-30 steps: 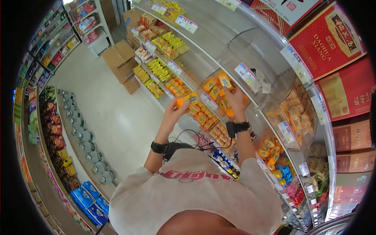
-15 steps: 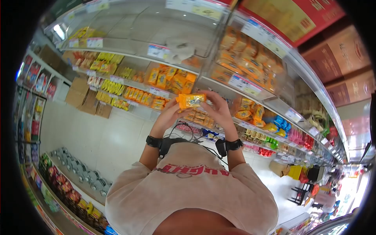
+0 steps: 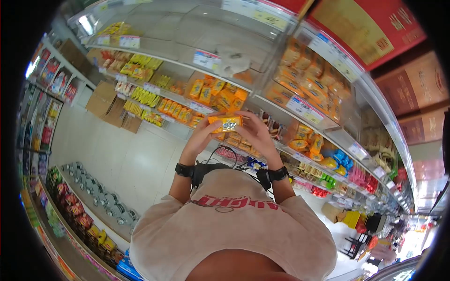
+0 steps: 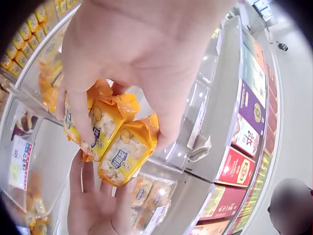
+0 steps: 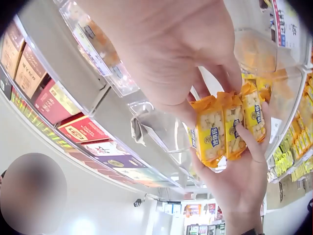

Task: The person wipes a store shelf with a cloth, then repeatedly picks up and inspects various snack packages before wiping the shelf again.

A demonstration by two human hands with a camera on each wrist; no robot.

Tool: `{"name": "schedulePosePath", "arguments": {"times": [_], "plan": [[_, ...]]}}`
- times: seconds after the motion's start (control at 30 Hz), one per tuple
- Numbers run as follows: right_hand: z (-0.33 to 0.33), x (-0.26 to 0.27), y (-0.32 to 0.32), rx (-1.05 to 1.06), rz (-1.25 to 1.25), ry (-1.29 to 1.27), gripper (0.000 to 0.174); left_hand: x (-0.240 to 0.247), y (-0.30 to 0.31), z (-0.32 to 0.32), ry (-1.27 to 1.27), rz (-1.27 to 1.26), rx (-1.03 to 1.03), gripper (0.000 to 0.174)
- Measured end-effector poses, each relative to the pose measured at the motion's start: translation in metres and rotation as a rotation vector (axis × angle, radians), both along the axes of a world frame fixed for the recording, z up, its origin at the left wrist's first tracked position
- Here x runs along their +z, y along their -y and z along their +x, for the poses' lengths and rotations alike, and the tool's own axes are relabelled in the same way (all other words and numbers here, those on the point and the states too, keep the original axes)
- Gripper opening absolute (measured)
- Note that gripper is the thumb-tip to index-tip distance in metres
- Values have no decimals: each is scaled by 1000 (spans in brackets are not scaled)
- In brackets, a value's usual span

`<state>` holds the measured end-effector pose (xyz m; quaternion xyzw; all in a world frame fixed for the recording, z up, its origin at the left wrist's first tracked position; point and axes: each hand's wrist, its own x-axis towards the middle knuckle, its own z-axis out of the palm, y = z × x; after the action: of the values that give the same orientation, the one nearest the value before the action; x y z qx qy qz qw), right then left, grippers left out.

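Several sachima packets [image 3: 226,125] with orange-yellow wrappers are held together in front of the chest. Pale, lumpy pieces show through their clear windows, beside a blue label. My left hand [image 3: 200,136] grips the packets from the left side, its fingers over them in the left wrist view. From the other side my right hand [image 3: 258,136] holds the same packets, its thumb and fingers round their ends in the right wrist view. The packets [image 5: 227,129] stand side by side in a row there. Part of the row is hidden behind the fingers in both wrist views.
Just beyond the hands, a shelf bin [image 3: 215,96] holds more orange packets. Another clear bin [image 3: 309,82] of orange packets stands to the right. A pale cloth-like item [image 3: 234,63] lies on the upper shelf. Cardboard boxes [image 3: 107,104] stand on the floor at left.
My right hand has come from the shelf bin to join the left hand at the packets. The head view has turned to the right; over the last half second the hands stay together.
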<state>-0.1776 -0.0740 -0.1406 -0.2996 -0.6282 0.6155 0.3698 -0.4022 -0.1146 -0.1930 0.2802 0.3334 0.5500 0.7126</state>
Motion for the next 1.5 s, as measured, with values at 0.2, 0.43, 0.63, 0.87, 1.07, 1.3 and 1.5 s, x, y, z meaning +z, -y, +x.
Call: {"name": "schedulePosePath", "arguments": {"times": [0.2,0.43,0.63,0.87,1.07,1.3,1.5], "plan": [[-52,-16,-38,25,67,154,40,-1,35,-49,-86,29,252,55],[-112,-91,-151,-230,437,726,49,-10,71,-102,-149,-15,486,57],[-145,-114,-177,-235,678,1184,62,2,91,-117,-160,-15,538,63],[-124,-79,-130,-353,579,375,60,-6,87,-130,-168,-33,475,61],[-65,-31,-48,-120,89,216,57,-4,55,-109,-165,-40,298,57],[-7,10,37,-305,527,257,53,6,25,-50,-150,-7,39,54],[45,36,85,-449,418,69,38,22,21,23,-139,27,-134,49]]}}
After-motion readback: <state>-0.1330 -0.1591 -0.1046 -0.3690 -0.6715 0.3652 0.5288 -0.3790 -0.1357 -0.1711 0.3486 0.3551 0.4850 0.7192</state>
